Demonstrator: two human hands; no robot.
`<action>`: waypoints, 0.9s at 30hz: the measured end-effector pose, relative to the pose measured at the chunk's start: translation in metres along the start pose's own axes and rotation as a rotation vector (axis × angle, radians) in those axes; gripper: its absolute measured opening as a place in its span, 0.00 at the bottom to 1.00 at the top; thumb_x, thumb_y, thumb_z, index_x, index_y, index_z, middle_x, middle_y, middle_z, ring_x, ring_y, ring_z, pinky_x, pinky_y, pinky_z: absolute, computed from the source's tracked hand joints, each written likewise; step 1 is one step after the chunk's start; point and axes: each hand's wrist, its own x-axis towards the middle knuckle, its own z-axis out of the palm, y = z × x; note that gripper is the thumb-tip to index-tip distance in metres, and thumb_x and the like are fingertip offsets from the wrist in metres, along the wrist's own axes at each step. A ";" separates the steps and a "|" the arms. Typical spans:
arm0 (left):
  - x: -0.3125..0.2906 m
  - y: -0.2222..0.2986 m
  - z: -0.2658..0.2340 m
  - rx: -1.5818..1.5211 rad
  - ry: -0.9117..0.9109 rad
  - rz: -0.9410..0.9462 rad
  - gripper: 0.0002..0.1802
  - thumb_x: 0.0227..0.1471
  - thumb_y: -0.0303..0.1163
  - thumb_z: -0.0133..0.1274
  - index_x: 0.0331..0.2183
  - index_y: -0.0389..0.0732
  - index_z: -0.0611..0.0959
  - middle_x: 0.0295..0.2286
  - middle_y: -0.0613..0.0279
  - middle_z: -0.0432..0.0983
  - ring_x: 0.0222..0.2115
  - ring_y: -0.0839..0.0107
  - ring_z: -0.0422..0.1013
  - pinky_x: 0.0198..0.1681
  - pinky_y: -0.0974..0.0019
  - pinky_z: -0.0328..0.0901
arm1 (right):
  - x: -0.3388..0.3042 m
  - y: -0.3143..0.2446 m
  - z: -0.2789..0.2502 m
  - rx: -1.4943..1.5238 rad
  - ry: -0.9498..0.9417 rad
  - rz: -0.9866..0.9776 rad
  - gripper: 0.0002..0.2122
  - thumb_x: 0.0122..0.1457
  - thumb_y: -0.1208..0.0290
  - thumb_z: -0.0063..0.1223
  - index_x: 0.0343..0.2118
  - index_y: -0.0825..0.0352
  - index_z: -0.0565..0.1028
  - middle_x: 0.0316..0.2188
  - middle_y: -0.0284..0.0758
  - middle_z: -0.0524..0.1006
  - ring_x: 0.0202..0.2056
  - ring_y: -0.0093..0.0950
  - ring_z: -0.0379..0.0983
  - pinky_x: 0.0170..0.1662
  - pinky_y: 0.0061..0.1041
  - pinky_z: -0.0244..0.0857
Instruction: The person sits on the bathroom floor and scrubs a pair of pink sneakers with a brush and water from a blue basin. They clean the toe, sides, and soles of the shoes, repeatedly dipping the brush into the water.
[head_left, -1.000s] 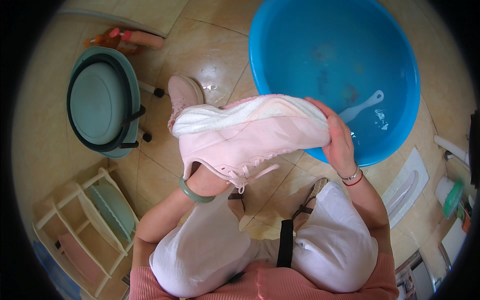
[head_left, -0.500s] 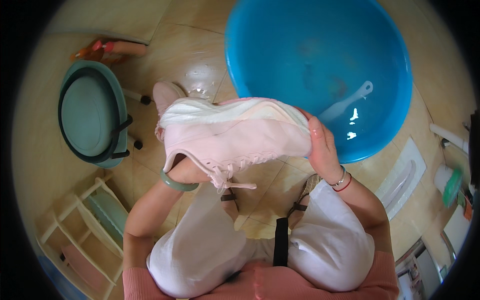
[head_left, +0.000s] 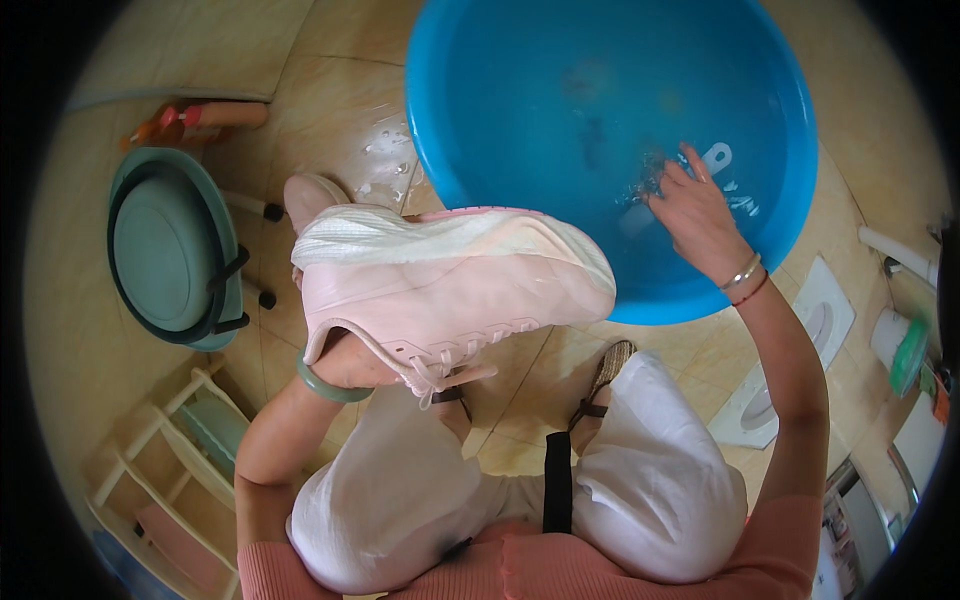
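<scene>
My left hand [head_left: 352, 362] is pushed into the opening of a pale pink lace-up shoe [head_left: 450, 290] and holds it up, its white sole turned away from me. Most of the fingers are hidden by the shoe. My right hand [head_left: 693, 215] is over the water in a large blue basin [head_left: 428, 165], fingers apart and fingertips at the surface. Close beside those fingers, a white handle [head_left: 718, 157] with a hole at its end shows in the water; its other end is blurred. Another pink shoe [head_left: 312, 200] is partly visible behind the held one.
At left, a grey-green folding basin [head_left: 165, 255] rests on a stand, with an orange-pink bottle [head_left: 230, 114] beyond it. A cream rack [head_left: 150, 440] stands at lower left. A white floor fixture [head_left: 790, 370] lies right of my knees. Water drops wet the tiles [head_left: 385, 150].
My right hand has let go of the shoe's toe and moved right and away into the basin, rippling the water. The shoe, still on my left hand, has shifted slightly left.
</scene>
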 end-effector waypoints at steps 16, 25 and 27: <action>0.004 -0.006 0.001 -0.111 -0.052 -0.101 0.32 0.66 0.45 0.44 0.66 0.45 0.60 0.64 0.59 0.59 0.62 0.59 0.59 0.66 0.43 0.55 | -0.021 0.008 0.053 -0.041 -0.305 0.036 0.17 0.59 0.71 0.54 0.52 0.56 0.78 0.48 0.42 0.77 0.51 0.39 0.73 0.63 0.51 0.55; 0.003 -0.009 -0.001 -0.154 -0.068 -0.125 0.32 0.66 0.46 0.42 0.67 0.46 0.60 0.64 0.59 0.59 0.63 0.59 0.59 0.66 0.42 0.54 | -0.015 0.021 0.017 0.443 -0.258 0.379 0.19 0.62 0.70 0.53 0.57 0.52 0.75 0.51 0.46 0.76 0.47 0.39 0.77 0.53 0.42 0.69; 0.005 -0.008 0.000 -0.161 -0.077 -0.138 0.32 0.66 0.46 0.41 0.67 0.46 0.60 0.64 0.59 0.59 0.63 0.59 0.59 0.66 0.42 0.54 | -0.018 0.023 -0.005 0.608 -0.022 0.370 0.21 0.62 0.70 0.56 0.59 0.53 0.73 0.50 0.44 0.76 0.44 0.35 0.77 0.48 0.34 0.71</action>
